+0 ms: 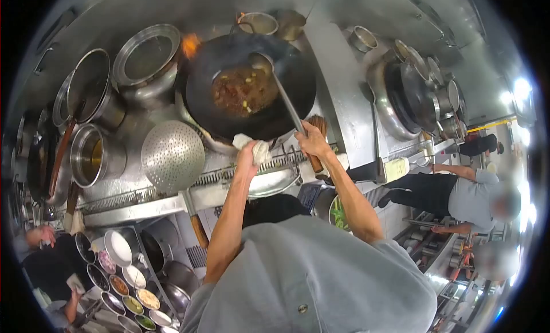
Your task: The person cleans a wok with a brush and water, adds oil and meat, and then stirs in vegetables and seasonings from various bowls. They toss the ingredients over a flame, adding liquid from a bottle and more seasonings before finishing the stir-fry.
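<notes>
A large black wok [200, 104] sits over a burner, with brown saucy food [238, 92] and pale yellow pieces in it. My left hand [247, 160] is closed round a white cloth [260, 152] at the wok's near rim. In my right hand [314, 139] is the handle of a long metal ladle [286, 98]. The ladle's bowl rests in the wok at the food's upper right. A bamboo brush [318, 125] lies just behind my right hand.
Flames [191, 45] rise at the wok's left edge. A perforated strainer [173, 156] and a pot of yellow liquid [87, 155] stand left. Ingredient bowls [118, 248] fill the lower left. A second wok station [395, 98] is right. Several people stand at both sides.
</notes>
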The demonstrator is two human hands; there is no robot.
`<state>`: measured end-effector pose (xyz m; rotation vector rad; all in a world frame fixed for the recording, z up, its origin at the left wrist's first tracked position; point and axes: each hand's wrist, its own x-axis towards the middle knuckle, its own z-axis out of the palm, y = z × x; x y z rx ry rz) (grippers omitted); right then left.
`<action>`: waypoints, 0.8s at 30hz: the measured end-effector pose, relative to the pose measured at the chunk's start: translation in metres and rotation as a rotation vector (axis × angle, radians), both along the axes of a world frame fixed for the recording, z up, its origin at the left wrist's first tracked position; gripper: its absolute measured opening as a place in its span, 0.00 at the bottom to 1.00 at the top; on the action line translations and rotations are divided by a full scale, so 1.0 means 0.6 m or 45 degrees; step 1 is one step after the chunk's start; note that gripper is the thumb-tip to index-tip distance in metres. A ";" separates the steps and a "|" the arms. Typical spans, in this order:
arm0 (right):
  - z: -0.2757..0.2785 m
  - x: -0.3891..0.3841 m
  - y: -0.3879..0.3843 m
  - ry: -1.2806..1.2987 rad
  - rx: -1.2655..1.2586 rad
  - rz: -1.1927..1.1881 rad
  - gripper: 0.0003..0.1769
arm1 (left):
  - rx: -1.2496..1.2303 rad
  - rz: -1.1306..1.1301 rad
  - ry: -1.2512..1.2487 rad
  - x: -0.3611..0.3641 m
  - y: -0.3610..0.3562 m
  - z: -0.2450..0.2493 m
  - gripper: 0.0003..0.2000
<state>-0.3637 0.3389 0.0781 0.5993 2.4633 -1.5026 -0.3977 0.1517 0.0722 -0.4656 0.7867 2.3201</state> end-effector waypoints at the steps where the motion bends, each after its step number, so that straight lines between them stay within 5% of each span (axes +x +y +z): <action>1: -0.001 0.011 -0.005 0.009 -0.067 0.032 0.24 | 0.007 0.004 0.058 -0.002 -0.002 -0.001 0.07; 4: 0.021 0.020 0.007 -0.037 -0.057 0.177 0.25 | -0.034 0.043 -0.067 -0.001 0.007 0.004 0.05; 7: -0.026 -0.020 0.053 0.747 0.737 0.392 0.28 | -0.072 0.041 -0.124 0.008 0.006 0.014 0.04; 8: 0.021 -0.033 0.049 0.271 0.429 0.278 0.32 | -0.076 0.050 -0.121 0.009 0.007 0.014 0.04; 15: 0.007 -0.096 0.091 0.343 0.583 0.642 0.31 | -0.077 0.071 -0.119 0.002 0.016 0.003 0.04; 24: 0.058 -0.002 0.211 0.285 0.672 0.357 0.25 | -0.091 0.119 -0.088 0.003 0.019 0.010 0.04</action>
